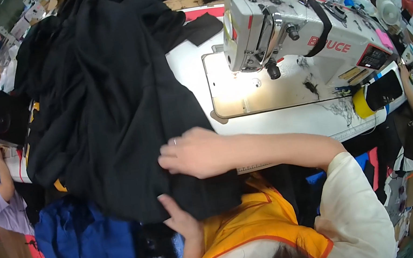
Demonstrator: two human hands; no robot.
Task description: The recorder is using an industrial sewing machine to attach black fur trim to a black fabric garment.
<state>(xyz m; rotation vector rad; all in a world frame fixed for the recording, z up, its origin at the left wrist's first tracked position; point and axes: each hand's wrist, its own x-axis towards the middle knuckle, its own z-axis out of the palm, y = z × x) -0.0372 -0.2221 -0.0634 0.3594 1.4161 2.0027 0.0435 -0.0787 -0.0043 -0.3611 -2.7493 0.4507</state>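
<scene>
- Black fabric [104, 108]: big heap filling left and centre of frame, draped over left part of the white desk [191, 71], near edge hanging off the desk toward the person.
- Right hand [194, 153]: forearm enters from lower right, crosses leftward; palm down on the fabric's near edge, fingers loosely spread, pressing flat, not clenched.
- Left hand [180, 218]: comes up from bottom centre, fingers tucked under the fabric's hanging edge. Fingertips hidden by cloth, so cannot tell how tight the grip is.
- Sewing machine [289, 33]: white, upper right on the desk, lamp lit, well apart from both hands.
- Blue cloth [84, 248]: lower left, partly under the black heap.
- Frame rim dark and bent; far clutter hard to make out.
</scene>
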